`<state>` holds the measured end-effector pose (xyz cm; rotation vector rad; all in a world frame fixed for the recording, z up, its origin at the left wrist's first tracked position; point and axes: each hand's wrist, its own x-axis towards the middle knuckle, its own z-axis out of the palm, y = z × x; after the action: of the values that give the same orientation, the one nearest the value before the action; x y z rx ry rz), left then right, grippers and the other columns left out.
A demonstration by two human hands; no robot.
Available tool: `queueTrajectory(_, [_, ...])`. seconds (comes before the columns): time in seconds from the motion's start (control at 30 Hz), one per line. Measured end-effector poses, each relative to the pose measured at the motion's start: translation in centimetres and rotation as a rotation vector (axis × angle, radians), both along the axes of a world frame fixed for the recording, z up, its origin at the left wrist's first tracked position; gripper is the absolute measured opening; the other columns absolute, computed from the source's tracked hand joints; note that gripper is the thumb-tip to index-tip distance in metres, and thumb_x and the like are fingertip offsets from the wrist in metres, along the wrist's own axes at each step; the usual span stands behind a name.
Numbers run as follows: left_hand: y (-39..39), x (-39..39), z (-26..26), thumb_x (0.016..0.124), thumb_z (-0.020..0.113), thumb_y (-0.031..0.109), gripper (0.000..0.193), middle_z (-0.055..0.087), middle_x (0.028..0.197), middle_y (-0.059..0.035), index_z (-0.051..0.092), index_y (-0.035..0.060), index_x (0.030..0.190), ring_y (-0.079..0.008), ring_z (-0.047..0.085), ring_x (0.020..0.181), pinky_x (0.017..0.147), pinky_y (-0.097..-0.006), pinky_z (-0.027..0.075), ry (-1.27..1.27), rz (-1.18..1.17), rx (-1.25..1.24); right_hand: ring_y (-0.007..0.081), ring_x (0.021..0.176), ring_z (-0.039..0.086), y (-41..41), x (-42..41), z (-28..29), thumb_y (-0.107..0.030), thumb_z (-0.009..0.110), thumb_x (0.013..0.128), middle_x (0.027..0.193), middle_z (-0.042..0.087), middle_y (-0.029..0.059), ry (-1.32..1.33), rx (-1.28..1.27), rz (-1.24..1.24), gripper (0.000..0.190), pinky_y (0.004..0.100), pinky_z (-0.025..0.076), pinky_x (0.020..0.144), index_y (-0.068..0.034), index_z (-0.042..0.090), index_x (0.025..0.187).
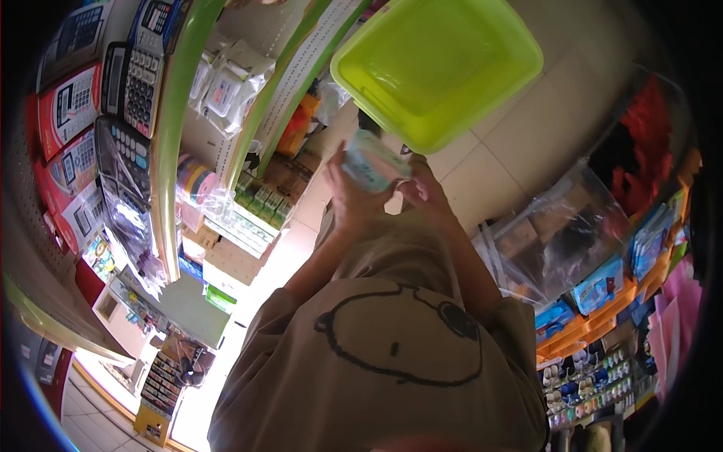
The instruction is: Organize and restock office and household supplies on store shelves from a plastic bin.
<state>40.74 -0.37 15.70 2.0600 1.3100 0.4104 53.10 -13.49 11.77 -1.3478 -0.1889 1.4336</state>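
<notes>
My left hand (357,198) wraps round a small light-blue and pink packet (377,161). The packet is slightly blurred and bears print too unclear to make out. At its right corner, the fingers of my right hand (427,189) pinch the edge. Both hands are close together in front of my trousers. Just beyond them is a lime-green plastic tub (440,68), its inside showing no contents. What carries the tub is hidden beneath it.
Shelves on the left carry calculators (141,85), wet-wipe packs (223,93) and rolls of coloured tape (197,179). Green-and-white boxes (262,203) stand lower down. To the right are a clear plastic bag (553,237), orange racks (610,299) and small shoes (587,376). Floor tiles (502,164) run between.
</notes>
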Motion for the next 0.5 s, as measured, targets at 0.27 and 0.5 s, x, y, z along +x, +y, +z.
queueTrajectory(0.27, [0.4, 4.9, -0.7, 0.062, 0.083, 0.025, 0.099, 0.041, 0.125, -0.0203, 0.03, 0.0048, 0.142, -0.0404, 0.039, 0.116, 0.099, -0.051, 0.032, -0.061, -0.233, -0.21, 0.0165, 0.099, 0.062, 2.4, 2.5, -0.8, -0.015, 0.075, 0.082, 0.11, 0.064, 0.012, -0.105, -0.144, -0.303, 0.044, 0.0298, 0.052, 0.08, 0.007, 0.056, 0.116])
queueTrajectory(0.5, [0.7, 0.6, -1.6, 0.076, 0.074, 0.015, 0.07, 0.048, 0.117, -0.0202, 0.039, 0.0024, 0.135, -0.0368, 0.046, 0.11, 0.094, -0.0442, 0.042, -0.011, -0.251, -0.36, 0.0229, 0.085, 0.066, 5.4, 7.2, -10.2, -0.032, 0.083, 0.073, 0.1, 0.065, 0.0195, -0.585, -0.409, -0.297, 0.065, 0.032, 0.053, 0.074, 0.012, 0.053, 0.111])
